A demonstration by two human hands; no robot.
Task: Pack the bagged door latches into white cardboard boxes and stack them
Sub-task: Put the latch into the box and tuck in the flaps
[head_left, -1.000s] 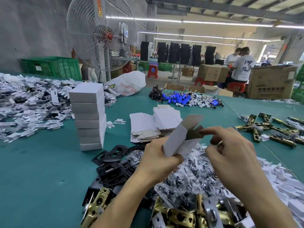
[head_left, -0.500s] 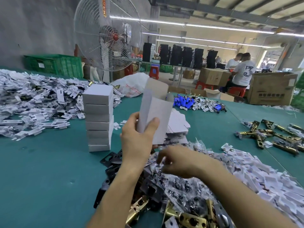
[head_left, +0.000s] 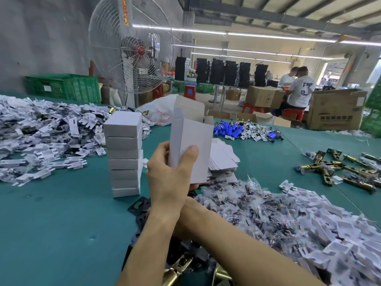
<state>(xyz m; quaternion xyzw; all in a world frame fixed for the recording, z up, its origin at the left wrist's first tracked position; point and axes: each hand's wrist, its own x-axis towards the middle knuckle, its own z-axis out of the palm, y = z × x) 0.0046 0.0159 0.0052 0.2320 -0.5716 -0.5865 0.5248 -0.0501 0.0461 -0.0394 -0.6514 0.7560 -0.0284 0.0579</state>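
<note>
**Box held upright, nothing in it yet**

At the near edge, under the forearms, lie brass-coloured metal door latches (head_left: pixel 177 270). They are too blurred to tell whether they are bagged. The right forearm (head_left: pixel 237 240) crosses beneath the left wrist and the right hand is hidden there, so how its fingers lie cannot be told.

The left hand (head_left: pixel 171 178) grips a small white cardboard box (head_left: pixel 193 141) upright, top flap raised, with the thumb pressed flat across its front and the fingers curled behind. This looks like the filling step — next, one latch has to be slid into the open top, the flap tucked in and the box carried to the stack.

That stack of closed white cardboard boxes (head_left: pixel 123 153) stands just left of the hand on the green felt-covered table (head_left: pixel 51 223), with flat white box blanks (head_left: pixel 223 159) behind it. To the right spreads a heap of small clear bags (head_left: pixel 247 207).

Farther off stand a large white wire-caged fan (head_left: pixel 132 54), a green plastic crate (head_left: pixel 64 87) and brown cartons (head_left: pixel 334 110) — two seated people (head_left: pixel 299 89) work there.
</note>
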